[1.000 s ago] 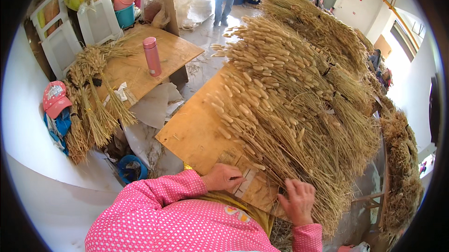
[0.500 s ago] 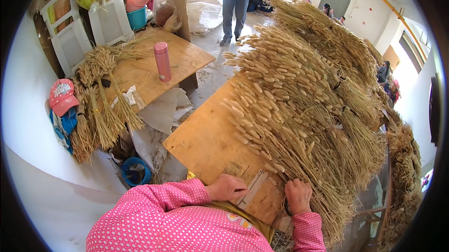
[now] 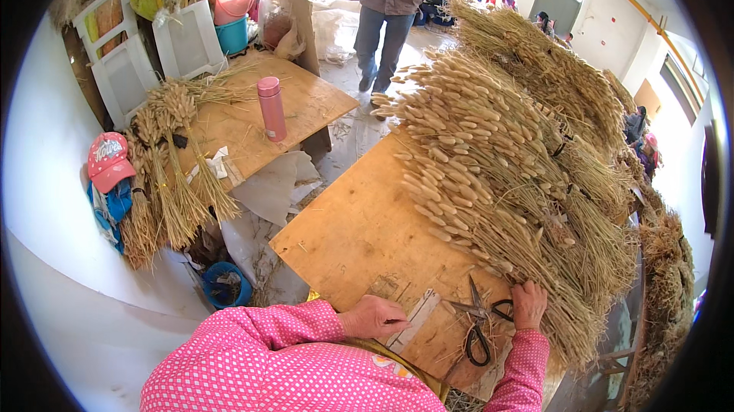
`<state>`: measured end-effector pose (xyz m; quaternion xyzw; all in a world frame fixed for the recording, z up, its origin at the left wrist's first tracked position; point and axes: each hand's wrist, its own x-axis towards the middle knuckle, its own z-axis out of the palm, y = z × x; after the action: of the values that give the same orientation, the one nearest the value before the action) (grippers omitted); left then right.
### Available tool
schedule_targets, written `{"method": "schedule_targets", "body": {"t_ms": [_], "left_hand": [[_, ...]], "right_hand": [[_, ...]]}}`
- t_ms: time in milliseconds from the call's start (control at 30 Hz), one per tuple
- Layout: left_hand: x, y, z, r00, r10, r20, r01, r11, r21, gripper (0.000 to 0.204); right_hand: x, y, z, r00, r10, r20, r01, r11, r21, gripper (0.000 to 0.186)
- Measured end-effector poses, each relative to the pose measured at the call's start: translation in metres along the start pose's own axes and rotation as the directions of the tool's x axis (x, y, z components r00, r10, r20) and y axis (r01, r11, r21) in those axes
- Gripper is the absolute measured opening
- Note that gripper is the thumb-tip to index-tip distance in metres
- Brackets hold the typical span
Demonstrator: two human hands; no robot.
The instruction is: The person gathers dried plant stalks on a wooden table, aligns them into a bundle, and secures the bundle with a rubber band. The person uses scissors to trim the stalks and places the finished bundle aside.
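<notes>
My left hand (image 3: 376, 316) rests on the wooden board (image 3: 344, 236), fingers curled into a pinch; whatever it holds, if anything, is too small to make out. Beside its fingertips lies a pale ruler-like strip (image 3: 419, 313). My right hand (image 3: 529, 305) is at the near edge of a big heap of dried bunny-tail grass (image 3: 474, 152), its fingers closed on the stalks. Between my hands, black-handled scissors (image 3: 479, 311) lie with blades apart, one handle loop close to my right hand.
At the left, another table (image 3: 306, 98) carries a pink flask (image 3: 272, 110) and tied grass bunches (image 3: 164, 175). A pink cap (image 3: 108, 160) hangs beside them. A blue bucket (image 3: 226, 284) stands on the floor. Beyond the board a person (image 3: 382, 22) holds grass bundles.
My right hand has moved right, towards the stalks, and the scissors now show on the board. My left hand stays almost in place. The standing person now has grass bundles in view.
</notes>
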<state>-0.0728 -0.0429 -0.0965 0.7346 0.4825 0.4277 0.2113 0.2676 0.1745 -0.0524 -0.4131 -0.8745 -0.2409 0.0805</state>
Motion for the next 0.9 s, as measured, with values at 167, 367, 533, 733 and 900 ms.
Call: {"method": "schedule_targets", "body": {"t_ms": [167,367,533,733,900], "left_hand": [[-0.002,0.002,-0.002,0.988,-0.119,-0.094,0.098,0.975,-0.2,0.012],[-0.01,-0.023,-0.053,0.895,-0.317,-0.313,0.288,0.948,-0.136,0.016],[-0.003,-0.045,-0.113,0.767,-0.321,-0.555,0.366,0.93,-0.033,0.013],[0.011,-0.039,-0.148,0.74,-0.308,-0.598,0.366,0.93,-0.027,0.017],[0.028,-0.028,-0.158,0.798,-0.211,-0.564,0.286,0.957,0.047,0.018]], "right_hand": [[-0.009,-0.023,-0.022,0.992,0.106,0.064,-0.112,0.988,0.106,0.019],[-0.039,-0.063,-0.092,0.993,0.089,0.081,-0.108,0.958,0.266,0.026],[-0.059,-0.094,-0.123,0.993,0.077,0.093,-0.113,0.872,0.477,0.013],[-0.07,-0.128,-0.129,1.0,-0.003,-0.006,0.006,0.85,0.527,0.014],[-0.075,-0.155,-0.126,0.992,-0.115,-0.061,0.128,0.79,0.599,0.01]]}}
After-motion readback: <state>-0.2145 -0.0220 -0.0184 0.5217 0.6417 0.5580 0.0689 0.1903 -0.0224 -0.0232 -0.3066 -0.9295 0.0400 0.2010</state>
